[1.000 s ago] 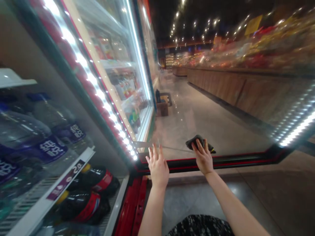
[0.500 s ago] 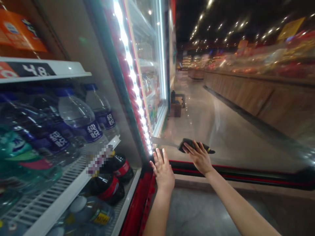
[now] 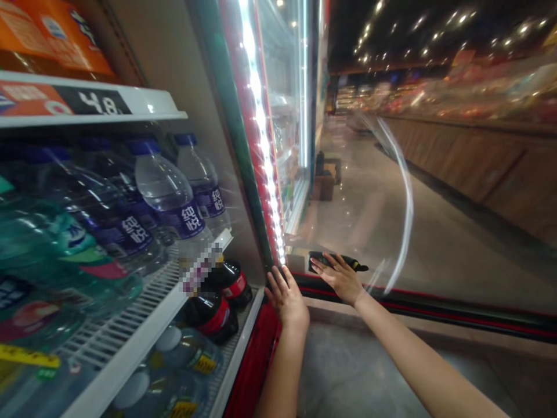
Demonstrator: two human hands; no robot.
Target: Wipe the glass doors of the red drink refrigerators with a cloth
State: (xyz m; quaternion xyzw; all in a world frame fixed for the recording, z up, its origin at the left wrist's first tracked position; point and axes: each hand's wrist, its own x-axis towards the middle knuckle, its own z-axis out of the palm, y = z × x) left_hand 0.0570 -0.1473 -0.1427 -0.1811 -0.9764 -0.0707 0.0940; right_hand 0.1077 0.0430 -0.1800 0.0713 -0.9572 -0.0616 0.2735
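Right hand is on the dark cloth, which sits low on the clear door panel, just above the black bottom frame. Looks like cloth, but blur makes the material unsure. Its long axis runs roughly sideways, close to parallel with that frame, right end dipping a little and tapering to a point with a yellow mark. Right fingers extended, slightly apart, pointing up and left, laid across the cloth rather than curled round it; blunt left end sits by the fingertips, pointed end pokes out right of the knuckles. Thumb unclear. Left hand is the farther one: left of the cloth, a bit lower, small gap between. Left fingers spread, nothing held, tips beside the lower end of the LED strip; can't tell if they touch the cabinet edge. Curved white streak shows right of the right hand, well apart from the cloth. Blue-capped bottles on a shelf to the left, dark red-labelled bottles below, nearer the left hand than the right.
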